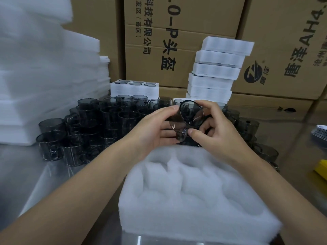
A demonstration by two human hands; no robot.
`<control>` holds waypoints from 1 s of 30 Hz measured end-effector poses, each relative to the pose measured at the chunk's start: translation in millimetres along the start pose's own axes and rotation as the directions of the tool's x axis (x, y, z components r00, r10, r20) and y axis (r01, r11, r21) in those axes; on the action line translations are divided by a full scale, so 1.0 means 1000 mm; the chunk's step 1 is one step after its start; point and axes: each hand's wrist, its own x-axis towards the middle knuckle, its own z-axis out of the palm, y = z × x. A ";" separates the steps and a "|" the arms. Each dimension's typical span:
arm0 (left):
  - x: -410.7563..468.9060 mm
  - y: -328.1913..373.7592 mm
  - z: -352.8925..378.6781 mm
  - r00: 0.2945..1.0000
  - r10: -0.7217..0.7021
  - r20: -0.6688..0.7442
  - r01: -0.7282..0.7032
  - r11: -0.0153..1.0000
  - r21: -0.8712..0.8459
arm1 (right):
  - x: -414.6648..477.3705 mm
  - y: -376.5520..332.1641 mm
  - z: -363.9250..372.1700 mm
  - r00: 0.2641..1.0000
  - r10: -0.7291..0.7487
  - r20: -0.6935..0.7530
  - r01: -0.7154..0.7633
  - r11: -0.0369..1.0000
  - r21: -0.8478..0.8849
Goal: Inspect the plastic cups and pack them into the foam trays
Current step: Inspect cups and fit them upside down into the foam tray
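Note:
A smoky transparent plastic cup (187, 119) is held tilted on its side above the table, mouth facing me. My left hand (155, 128) grips its body from the left. My right hand (214, 128) pinches its rim and handle side from the right. Directly below and in front of me lies a white foam tray (191, 197) whose round pockets hold nothing. Several more dark cups (92, 124) stand crowded on the table behind and to the left of my hands.
A filled foam tray (134, 89) sits behind the cups. A stack of foam trays (215, 71) rises at back right, against cardboard boxes (177, 32). White foam sheets (40, 76) are piled high at left. Cards (320, 133) and a yellow object (322, 168) lie at right edge.

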 end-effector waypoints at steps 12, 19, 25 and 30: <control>-0.017 0.024 -0.041 0.982 0.016 0.186 -0.135 0.745 0.654 | 0.002 -0.004 0.001 0.915 0.106 0.389 -0.263 0.888 0.376; -0.025 0.036 -0.049 0.959 -0.136 0.249 -0.127 0.581 0.804 | 0.000 -0.003 0.001 0.855 0.097 0.509 -0.262 0.929 0.263; -0.027 0.039 -0.054 0.941 -0.163 0.298 -0.149 0.590 0.793 | -0.001 -0.005 0.000 0.844 0.095 0.527 -0.269 0.926 0.264; -0.027 0.037 -0.054 0.937 -0.186 0.296 -0.144 0.566 0.812 | -0.002 -0.005 0.001 0.846 0.096 0.525 -0.278 0.918 0.281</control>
